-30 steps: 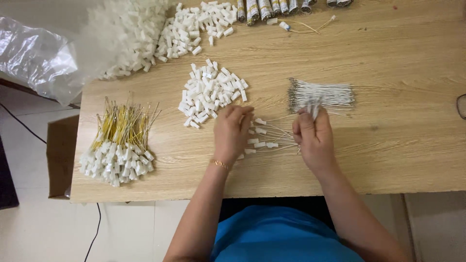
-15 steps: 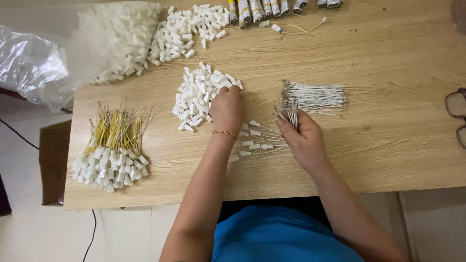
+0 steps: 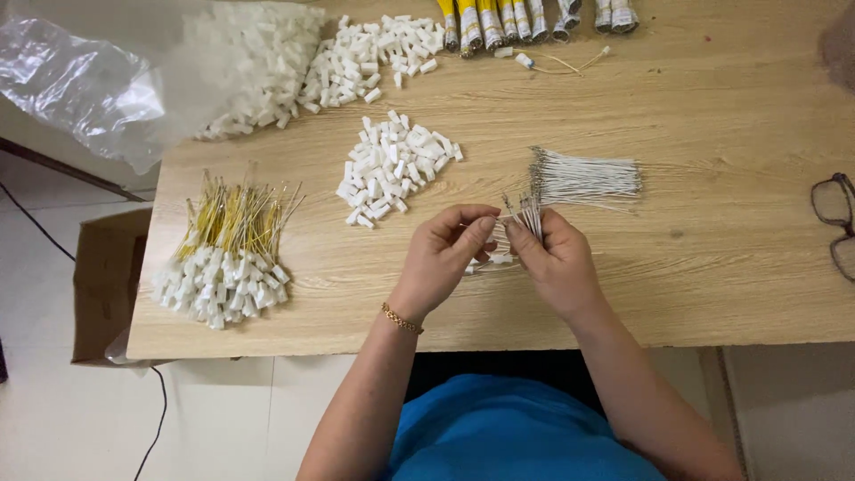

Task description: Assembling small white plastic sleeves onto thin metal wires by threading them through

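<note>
While right hand (image 3: 557,263) pinches wire bundle (image 3: 532,214) upright, tips away | left hand (image 3: 445,254) grips it too

Bare wood open to your right hand's (image 3: 557,263) right, spectacles (image 3: 835,223) at the far edge, white cap pile (image 3: 392,167) and wire bundle (image 3: 583,176) crowding just ahead of you, finished heap (image 3: 223,267) blocking left.

We see the caps (image 3: 392,167) at the desk (image 3: 712,107) middle, wires (image 3: 588,176) to their right, glasses (image 3: 835,223) at the right edge.
</note>
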